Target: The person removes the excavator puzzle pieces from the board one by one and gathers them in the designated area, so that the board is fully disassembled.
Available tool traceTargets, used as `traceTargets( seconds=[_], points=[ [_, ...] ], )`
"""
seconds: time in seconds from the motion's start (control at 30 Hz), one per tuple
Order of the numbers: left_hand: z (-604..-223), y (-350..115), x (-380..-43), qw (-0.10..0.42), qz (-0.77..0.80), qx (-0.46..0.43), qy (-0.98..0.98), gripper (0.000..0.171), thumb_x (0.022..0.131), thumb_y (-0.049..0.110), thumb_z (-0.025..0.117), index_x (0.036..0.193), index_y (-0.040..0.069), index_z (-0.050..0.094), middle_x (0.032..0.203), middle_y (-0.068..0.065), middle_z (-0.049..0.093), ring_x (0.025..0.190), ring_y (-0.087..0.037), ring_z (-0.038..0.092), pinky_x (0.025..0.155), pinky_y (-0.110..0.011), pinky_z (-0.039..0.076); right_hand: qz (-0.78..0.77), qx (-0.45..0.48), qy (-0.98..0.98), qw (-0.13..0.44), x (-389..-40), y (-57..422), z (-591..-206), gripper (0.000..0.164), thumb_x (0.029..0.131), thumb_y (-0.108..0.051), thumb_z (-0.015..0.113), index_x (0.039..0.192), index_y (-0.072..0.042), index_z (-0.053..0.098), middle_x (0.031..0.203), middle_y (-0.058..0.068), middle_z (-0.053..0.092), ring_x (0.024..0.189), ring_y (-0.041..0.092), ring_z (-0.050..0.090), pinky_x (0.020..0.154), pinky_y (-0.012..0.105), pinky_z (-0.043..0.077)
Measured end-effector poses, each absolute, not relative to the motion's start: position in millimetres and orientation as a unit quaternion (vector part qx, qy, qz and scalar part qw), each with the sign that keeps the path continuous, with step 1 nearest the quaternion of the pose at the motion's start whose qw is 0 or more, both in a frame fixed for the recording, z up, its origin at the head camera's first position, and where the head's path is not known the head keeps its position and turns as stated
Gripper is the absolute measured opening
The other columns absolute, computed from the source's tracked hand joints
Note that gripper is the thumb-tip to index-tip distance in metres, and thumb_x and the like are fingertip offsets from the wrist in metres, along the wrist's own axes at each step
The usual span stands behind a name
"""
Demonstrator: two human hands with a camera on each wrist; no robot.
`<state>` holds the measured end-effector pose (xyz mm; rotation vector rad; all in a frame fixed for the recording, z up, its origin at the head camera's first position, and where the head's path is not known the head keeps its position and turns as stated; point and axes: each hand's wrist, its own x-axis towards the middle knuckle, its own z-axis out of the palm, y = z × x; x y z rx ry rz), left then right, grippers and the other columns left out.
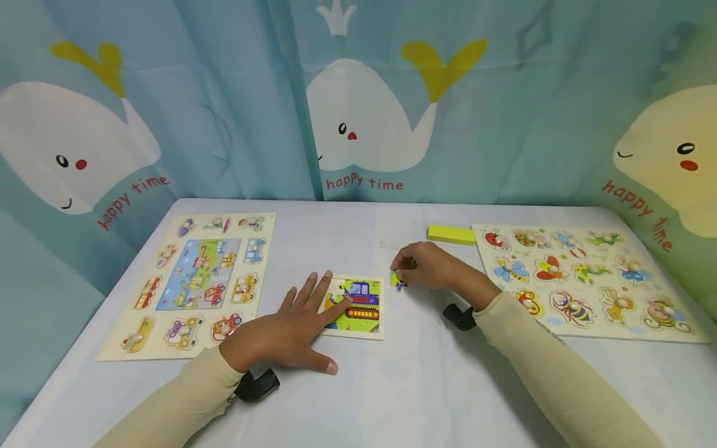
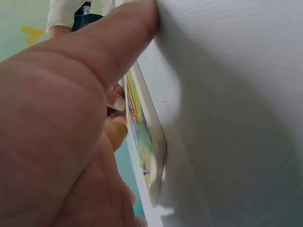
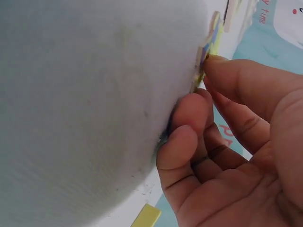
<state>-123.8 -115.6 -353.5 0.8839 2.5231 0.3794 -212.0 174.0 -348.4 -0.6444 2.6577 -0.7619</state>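
Observation:
A small square jigsaw puzzle (image 1: 366, 323) with a blue and orange vehicle on green lies flat in its pale frame at the middle of the table. My left hand (image 1: 288, 336) is spread over its left side, index fingertip on the picture and thumb out on the cloth. In the left wrist view, the puzzle's thick edge (image 2: 158, 146) shows beyond the thumb. Just right of the frame, my right hand (image 1: 428, 267) pinches a puzzle piece (image 1: 395, 279), green with blue and yellow. Close over the table in the right wrist view, that piece (image 3: 213, 42) stands tilted at the thumb tip.
A vehicle peg board (image 1: 162, 249) lies at the left, and an insect peg board (image 1: 538, 242) at the right. Behind my right hand sits a yellow block (image 1: 450, 234). A blue curtain (image 1: 241, 124) with whales hangs along the table's back edge.

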Motion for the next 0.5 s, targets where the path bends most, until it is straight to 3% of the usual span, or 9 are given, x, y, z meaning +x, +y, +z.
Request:
traceTargets(
  seconds=[0.23,0.5],
  points=[
    [-354.6,-107.4,-126.6,0.215,0.117,0.338,0.909,0.100,0.076,0.078,0.058,0.156,0.039,0.013,0.160,-0.008,-0.021,0.143,-0.031,-0.022,0.111,-0.059,-0.003,-0.284,-0.232,0.923,0.121,-212.4,175.5,-349.7,0.024,0.094,-0.009,0.062,0.117,-0.003,0.066,0.089,0.005,0.061,0.071,0.016,0.051,0.064,0.030,0.044],
    [-351.2,-101.8,-133.3,0.224,0.106,0.325,0.913,0.100,0.074,0.078,0.060,0.155,0.039,0.016,0.159,-0.008,-0.023,0.143,-0.032,-0.022,0.110,-0.062,0.000,-0.307,-0.270,0.909,0.081,-209.7,159.5,-339.0,0.022,0.096,-0.011,0.060,0.114,-0.002,0.069,0.091,0.002,0.064,0.073,0.016,0.052,0.066,0.031,0.046]
  ],
)
